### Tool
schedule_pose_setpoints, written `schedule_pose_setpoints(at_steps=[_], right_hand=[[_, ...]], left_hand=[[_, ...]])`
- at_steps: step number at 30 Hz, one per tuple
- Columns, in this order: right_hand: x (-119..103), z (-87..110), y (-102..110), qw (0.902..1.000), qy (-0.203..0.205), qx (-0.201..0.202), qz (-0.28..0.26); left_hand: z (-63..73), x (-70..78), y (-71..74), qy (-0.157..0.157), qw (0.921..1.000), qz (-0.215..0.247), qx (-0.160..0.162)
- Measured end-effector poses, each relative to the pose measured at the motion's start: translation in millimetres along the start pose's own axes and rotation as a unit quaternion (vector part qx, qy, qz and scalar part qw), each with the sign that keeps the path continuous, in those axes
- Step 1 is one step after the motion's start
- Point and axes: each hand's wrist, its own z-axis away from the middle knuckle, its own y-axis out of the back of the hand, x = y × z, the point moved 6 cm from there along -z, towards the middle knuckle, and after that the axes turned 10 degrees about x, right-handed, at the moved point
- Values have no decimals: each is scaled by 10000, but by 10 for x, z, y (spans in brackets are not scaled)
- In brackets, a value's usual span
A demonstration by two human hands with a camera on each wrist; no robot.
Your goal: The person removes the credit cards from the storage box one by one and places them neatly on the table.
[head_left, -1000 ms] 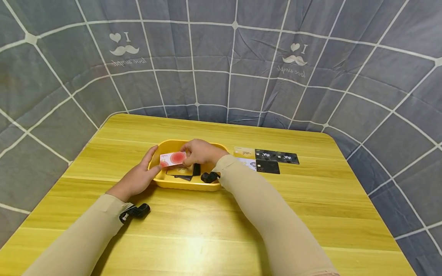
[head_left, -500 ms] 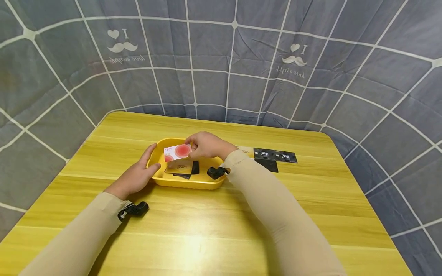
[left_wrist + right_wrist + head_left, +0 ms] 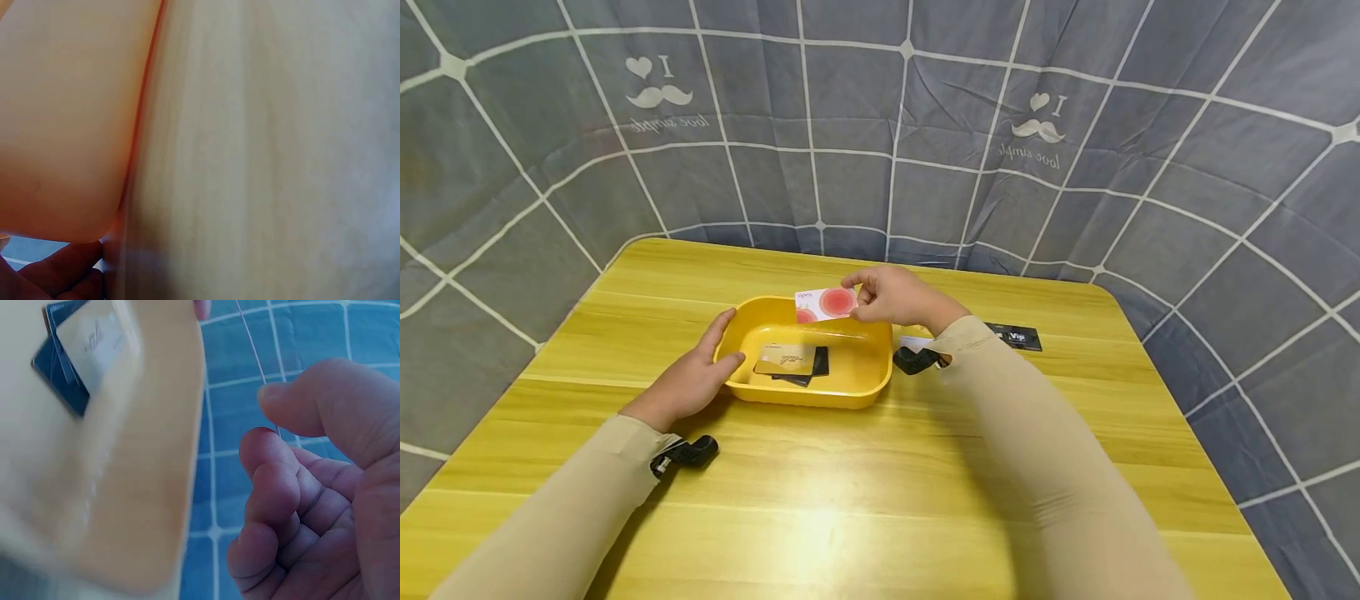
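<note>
Bright light leaves glare on the tabletop (image 3: 816,525); distortion bows the curtain (image 3: 850,100). The dim left wrist view seems unfocused; the bluish right wrist view blurs the tray (image 3: 156,487).

The held card (image 3: 824,305) is white with pinkish-red circles. The tray (image 3: 859,360) is yellow, its upper card (image 3: 786,359) gold, its lower cards (image 3: 822,361) black. The worktop (image 3: 760,517) has yellow wood grain, and the grey-blue curtain (image 3: 850,92) bears white grid lines.
</note>
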Motion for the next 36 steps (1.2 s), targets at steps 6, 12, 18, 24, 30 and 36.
schedule_pose_setpoints(at_steps=[6, 12, 18, 24, 30, 36], right_hand=[[245, 253, 353, 9994, -44, 301, -161], [539, 559, 669, 9972, -391, 605, 191], [907, 871, 896, 9933, -853, 684, 381], [1228, 1233, 1044, 9900, -1182, 632, 434], [1496, 1582, 1138, 9854, -1504, 703, 378], [1787, 1850, 1163, 9787, -1834, 766, 516]], left_hand=[[4, 20, 7, -2, 10000, 14, -42], [-8, 4, 0, -65, 10000, 17, -43], [-26, -34, -11, -41, 10000, 24, -87], [-33, -67, -8, 56, 9998, 15, -193], [-24, -69, 1, 86, 9997, 7, -243], [-16, -75, 12, 53, 9997, 36, -252]])
